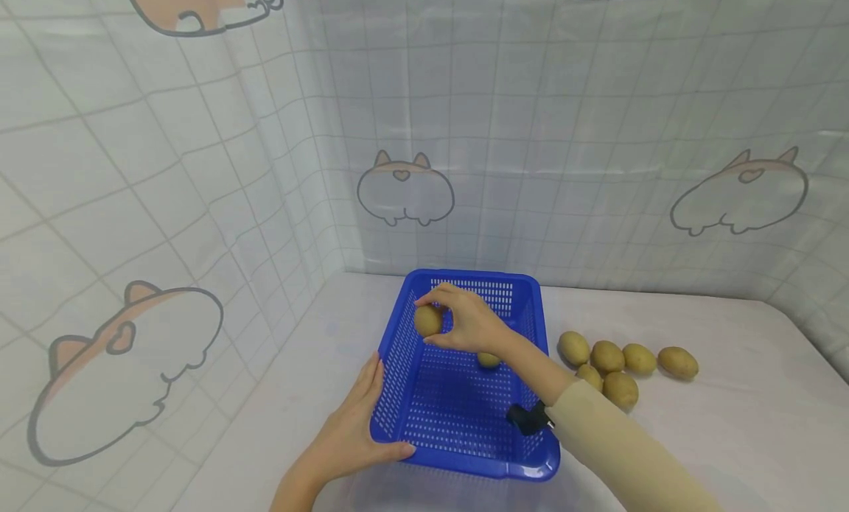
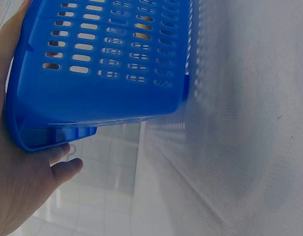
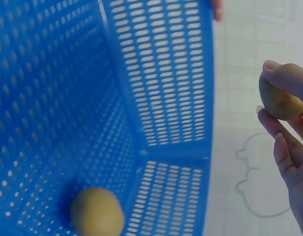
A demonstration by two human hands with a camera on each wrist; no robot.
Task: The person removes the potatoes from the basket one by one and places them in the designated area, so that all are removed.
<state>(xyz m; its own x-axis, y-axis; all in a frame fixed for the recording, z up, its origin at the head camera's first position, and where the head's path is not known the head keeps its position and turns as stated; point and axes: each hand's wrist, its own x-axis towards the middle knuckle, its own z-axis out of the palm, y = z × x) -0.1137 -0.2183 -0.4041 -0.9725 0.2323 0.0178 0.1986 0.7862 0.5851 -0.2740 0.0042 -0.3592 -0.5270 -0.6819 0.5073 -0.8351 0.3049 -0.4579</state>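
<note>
A blue perforated basket stands on the white table. My right hand reaches over it and pinches a potato between thumb and fingers, above the basket's far left part. The right wrist view has the same potato in my fingertips. One potato lies on the basket floor, also seen as a potato near the corner. My left hand grips the basket's near left corner; its fingers curl under the basket's rim.
Several loose potatoes lie on the table right of the basket. A tiled curtain with cartoon prints hangs behind and at the left. A black wrist strap sits on my right sleeve.
</note>
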